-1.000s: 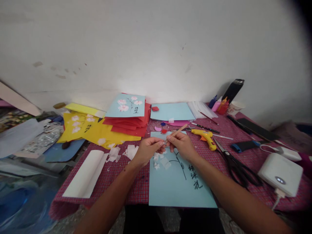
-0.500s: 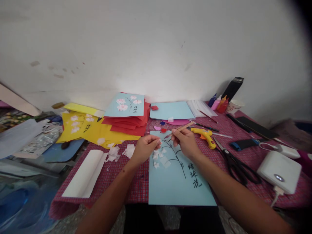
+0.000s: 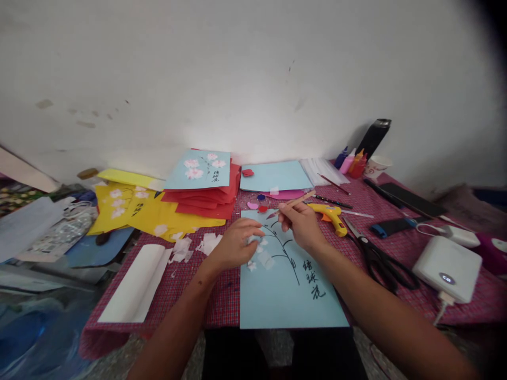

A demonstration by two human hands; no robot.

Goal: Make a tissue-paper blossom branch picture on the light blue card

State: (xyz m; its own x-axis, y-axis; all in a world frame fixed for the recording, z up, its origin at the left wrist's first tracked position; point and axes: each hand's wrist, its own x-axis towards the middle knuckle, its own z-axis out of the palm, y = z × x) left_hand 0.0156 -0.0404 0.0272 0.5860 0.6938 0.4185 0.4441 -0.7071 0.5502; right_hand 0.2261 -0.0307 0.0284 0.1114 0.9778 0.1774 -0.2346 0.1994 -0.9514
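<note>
Wooden-handled, a paintbrush (image 3: 304,198) is pinched in the fingers of the right hand (image 3: 301,226), its dark tip slanting down over the top of a light blue sheet (image 3: 285,306). The left hand (image 3: 233,245) has its fingers loosely spread, thumb apart from them, over that sheet's left edge. It hides some of the small white paper flowers (image 3: 252,265) lying there; others show just below it. Between the hands runs a black drawn branch (image 3: 294,268), with brushed characters (image 3: 311,278) on its right.

Just past the brush tip sit dabs of red paint (image 3: 262,209), pink paint (image 3: 252,206) and blue paint (image 3: 261,197). A yellow glue gun (image 3: 332,215) lies close beyond the right wrist, and black-handled scissors (image 3: 370,250) lie near the forearm, crowding that side. Further right is a white power bank (image 3: 447,270) with a cable plugged in.

Left of the sheet are white paper scraps (image 3: 208,244) and a folded white paper (image 3: 127,287). Behind them, yellow sheets (image 3: 158,214) spread beside a red stack (image 3: 214,198) topped with a flowered blue card (image 3: 200,181). Paint bottles (image 3: 352,162), a tilted black flask (image 3: 372,138) and a paper cup (image 3: 377,167) stand near the wall.
</note>
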